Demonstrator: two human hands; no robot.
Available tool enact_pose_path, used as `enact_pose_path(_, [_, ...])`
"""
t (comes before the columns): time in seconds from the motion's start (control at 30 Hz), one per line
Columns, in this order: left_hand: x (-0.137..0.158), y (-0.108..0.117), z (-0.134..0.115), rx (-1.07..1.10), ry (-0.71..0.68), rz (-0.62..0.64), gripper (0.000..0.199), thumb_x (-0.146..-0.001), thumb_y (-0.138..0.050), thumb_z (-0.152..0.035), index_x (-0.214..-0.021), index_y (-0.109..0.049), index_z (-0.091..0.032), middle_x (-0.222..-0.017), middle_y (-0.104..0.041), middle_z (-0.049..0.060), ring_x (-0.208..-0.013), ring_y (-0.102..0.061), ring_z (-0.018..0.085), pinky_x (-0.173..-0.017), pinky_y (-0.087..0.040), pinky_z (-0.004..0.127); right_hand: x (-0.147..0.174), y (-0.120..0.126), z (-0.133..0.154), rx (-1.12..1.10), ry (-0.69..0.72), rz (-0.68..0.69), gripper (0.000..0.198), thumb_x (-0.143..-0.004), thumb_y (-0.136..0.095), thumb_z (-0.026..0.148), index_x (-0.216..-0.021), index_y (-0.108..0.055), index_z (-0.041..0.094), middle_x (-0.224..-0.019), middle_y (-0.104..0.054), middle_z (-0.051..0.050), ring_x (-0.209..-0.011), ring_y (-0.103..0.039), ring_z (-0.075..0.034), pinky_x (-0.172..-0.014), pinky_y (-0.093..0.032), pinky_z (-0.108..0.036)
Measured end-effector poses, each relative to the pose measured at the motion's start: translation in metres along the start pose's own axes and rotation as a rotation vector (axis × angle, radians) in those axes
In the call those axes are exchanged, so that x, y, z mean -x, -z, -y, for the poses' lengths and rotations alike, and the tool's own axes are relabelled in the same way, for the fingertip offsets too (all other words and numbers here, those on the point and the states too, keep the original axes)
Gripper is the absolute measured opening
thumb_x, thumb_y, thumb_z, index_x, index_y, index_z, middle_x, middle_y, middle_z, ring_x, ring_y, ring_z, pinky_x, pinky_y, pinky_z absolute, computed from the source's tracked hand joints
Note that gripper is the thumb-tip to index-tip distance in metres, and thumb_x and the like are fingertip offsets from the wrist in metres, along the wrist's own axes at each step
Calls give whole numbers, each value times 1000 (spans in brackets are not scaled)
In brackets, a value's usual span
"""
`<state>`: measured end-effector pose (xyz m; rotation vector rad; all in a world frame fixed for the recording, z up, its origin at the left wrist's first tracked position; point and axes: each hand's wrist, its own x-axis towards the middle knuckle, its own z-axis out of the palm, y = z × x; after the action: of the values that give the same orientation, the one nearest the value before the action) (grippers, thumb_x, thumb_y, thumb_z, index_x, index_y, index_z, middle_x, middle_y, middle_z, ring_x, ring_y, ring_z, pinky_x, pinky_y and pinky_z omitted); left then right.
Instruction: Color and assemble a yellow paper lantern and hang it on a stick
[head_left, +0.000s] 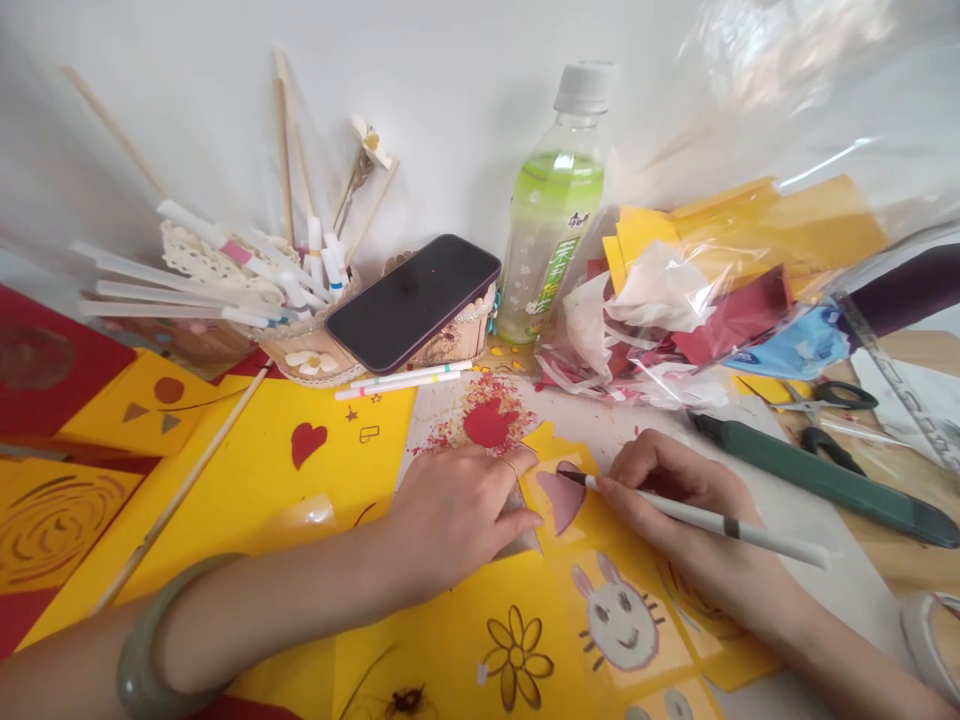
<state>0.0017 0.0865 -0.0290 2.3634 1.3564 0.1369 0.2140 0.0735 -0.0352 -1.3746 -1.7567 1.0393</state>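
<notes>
On the worktop (907,565) we've got a big yellow sheet (255,480) at L & a smaller yellow piece (600,535) nr. the middle, w/ our L hand (457,515) resting at the latter's edge, thumb & index apart. Our R hand (675,470) is clamped on a white marker (697,516). Just beyond the bunny drawing (622,620), the pink shape (561,503) lies betw. both hands, the marker's dark tip (574,477) touching its upper edge.
</notes>
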Motion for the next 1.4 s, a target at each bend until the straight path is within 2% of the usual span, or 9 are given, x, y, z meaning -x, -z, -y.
enact_pose_path(0.6, [1, -2, 1, -8, -25, -18, 42, -81, -56, -39, -120, -52, -26, -94, -69, 5, -88, -63, 26, -75, -51, 43, -2, -1, 1, 3, -43, 62, 25, -85, -53, 36, -66, -44, 22, -63, -48, 3, -56, -42, -11, -48, -31, -25])
enact_pose_path(0.87, [-1, 1, -2, 11, 0, 17, 42, -81, -56, -40, -120, -52, -23, -98, -68, 7, -94, -62, 27, -81, -49, 46, -4, -4, 7, -13, -45, 63, 27, -84, -54, 37, -65, -45, 21, -62, -48, 3, -54, -42, -10, -46, -32, -23])
enact_pose_path(1.1, [0, 3, -3, -6, 6, 32, 43, -83, -52, -43, -122, -50, -24, -97, -68, 7, -90, -63, 27, -76, -50, 46, -6, -7, 11, -15, -43, 82, 26, -84, -53, 36, -65, -45, 21, -61, -50, 3, -52, -42, -9, -45, -32, -23])
enact_pose_path(1.4, [0, 2, -2, -3, -7, 14, 42, -83, -52, -43, -121, -51, -24, -95, -68, 7, -90, -63, 26, -76, -49, 42, -6, -6, 14, 29, -43, 90, 25, -83, -54, 36, -65, -48, 20, -61, -53, 1, -53, -44, -10, -45, -35, -22])
